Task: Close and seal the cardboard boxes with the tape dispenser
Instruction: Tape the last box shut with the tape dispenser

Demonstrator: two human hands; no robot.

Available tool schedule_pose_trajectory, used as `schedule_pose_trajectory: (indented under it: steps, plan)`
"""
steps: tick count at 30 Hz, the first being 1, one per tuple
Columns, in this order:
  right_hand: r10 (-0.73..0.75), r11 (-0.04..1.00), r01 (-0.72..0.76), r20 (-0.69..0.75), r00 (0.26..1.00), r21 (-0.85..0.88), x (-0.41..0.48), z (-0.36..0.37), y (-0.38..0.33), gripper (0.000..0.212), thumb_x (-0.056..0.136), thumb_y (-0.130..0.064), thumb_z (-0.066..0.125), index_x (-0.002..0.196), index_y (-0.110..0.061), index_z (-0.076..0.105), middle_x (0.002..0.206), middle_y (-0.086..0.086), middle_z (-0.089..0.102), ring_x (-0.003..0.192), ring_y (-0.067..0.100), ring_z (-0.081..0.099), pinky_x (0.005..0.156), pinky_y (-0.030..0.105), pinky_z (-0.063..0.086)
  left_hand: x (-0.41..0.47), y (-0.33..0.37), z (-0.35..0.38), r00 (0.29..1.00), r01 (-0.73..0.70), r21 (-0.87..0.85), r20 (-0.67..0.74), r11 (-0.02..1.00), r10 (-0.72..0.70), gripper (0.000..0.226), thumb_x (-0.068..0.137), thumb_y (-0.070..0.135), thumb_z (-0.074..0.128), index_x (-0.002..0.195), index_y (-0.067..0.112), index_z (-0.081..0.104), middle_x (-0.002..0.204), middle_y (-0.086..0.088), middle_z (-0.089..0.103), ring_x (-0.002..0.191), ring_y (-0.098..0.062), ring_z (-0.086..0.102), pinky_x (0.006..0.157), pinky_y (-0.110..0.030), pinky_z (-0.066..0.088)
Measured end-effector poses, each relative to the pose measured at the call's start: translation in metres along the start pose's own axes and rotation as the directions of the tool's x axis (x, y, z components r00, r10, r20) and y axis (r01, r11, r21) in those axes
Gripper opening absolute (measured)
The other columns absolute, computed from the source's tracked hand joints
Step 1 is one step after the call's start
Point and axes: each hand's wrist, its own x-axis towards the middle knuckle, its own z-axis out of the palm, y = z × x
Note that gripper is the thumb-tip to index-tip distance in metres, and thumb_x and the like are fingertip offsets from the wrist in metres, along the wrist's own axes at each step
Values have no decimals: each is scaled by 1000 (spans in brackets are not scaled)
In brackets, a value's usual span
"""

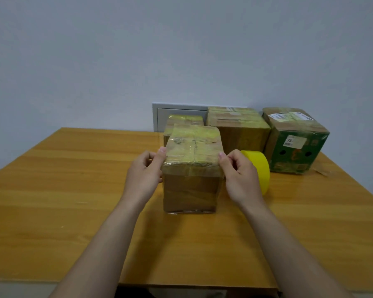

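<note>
A closed brown cardboard box (192, 168) stands upright in the middle of the wooden table (73, 190), its top covered with yellowish tape. My left hand (145, 175) holds its upper left edge, thumb on the top corner and fingers curled at the side. My right hand (240, 175) holds the upper right edge the same way. A yellow tape roll (260, 168) lies on the table just right of the box, partly behind my right hand.
Three other taped boxes stand at the back: a small one (185, 120) behind the held box, a larger brown one (239, 130), and a green printed one (295, 140) at the right. A grey wall panel (177, 112) sits behind them.
</note>
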Motion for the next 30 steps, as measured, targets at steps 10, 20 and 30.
schedule_pose_trajectory:
  steps: [10,20,30]
  plan:
    - [-49,978,33,-73,996,-204,15,-3,-22,11,97,-18,61,101,-21,52,90,-4,54,85,16,51,69,30,41,20,3,-13,963,-211,91,-151,973,223,23,99,15,58,86,26,73,87,11,73,88,-14,68,78,-32,51]
    - [-443,582,553,338,831,-596,28,25,-10,63,103,-55,30,142,-15,59,144,5,61,136,20,54,115,40,42,15,19,39,579,-698,621,195,358,792,57,111,38,30,98,16,81,96,0,78,86,-20,69,65,-30,35]
    - [-641,765,632,-243,728,-123,34,45,17,31,103,-19,59,88,-3,80,92,6,79,100,14,74,87,38,59,18,-15,58,714,-651,56,-293,757,636,41,108,29,50,84,12,79,90,4,77,103,-13,73,91,-37,56]
